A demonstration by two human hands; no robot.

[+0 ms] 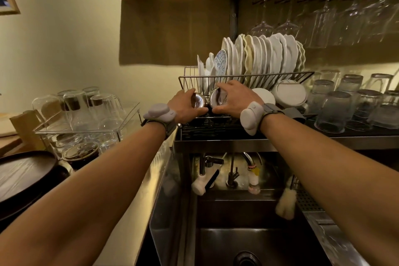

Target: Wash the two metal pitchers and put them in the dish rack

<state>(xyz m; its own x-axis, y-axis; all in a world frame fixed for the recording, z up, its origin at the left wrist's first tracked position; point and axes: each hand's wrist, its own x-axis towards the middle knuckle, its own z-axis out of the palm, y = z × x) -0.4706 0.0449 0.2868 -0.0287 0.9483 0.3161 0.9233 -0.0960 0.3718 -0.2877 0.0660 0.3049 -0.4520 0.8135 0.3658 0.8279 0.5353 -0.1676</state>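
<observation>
My left hand (186, 104) is wrapped around the left metal pitcher (198, 100), thumb under and fingers over the top, its shiny round base turned toward me. My right hand (232, 98) grips the right metal pitcher (216, 98) the same way, fingers spread across its base. The two pitchers sit side by side, touching or nearly so, at the front left of the wire dish rack (246, 76). Each of my wrists carries a pale grey strapped device (250, 117); I can read no writing on either.

Just right of my right hand two white bowls (289, 93) lean in the rack, and behind them stands a row of white plates (265, 55), one with a blue pattern. Upturned glasses (336, 110) crowd the shelf to the right. Stemmed glasses (262, 26) hang from the rail above. Below the rack lies the steel sink (237, 239) with its taps (232, 170). To my left a clear tray (86, 123) holds more glasses, beside a dark round tray (23, 177). No label is legible anywhere.
</observation>
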